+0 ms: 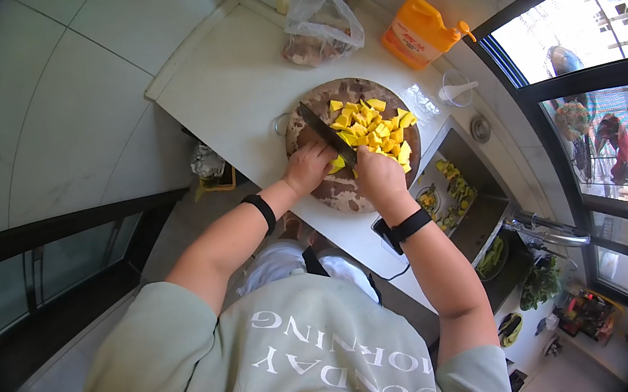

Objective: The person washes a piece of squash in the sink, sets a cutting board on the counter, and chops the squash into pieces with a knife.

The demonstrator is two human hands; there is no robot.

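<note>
A round wooden chopping board [341, 192] with a worn, mottled surface lies on the counter. Cut yellow chunks, which look like pumpkin [377, 132], are heaped on its right half. My right hand [380, 175] is closed around the handle of a cleaver [323, 130], whose dark broad blade slants up and left across the board, along the heap's left side. Left of the blade, my left hand [308, 166] has bent fingers pressed against a yellow pumpkin piece [337, 164] close to the cleaver's handle end. The fingertips are partly hidden.
Behind the board stand a clear plastic bag [324, 28] with brownish contents and an orange jug [419, 31]. To the right, a sink [485, 229] holds peelings, with a metal faucet [548, 228] beside it. A clear cup [456, 90] stands near the window.
</note>
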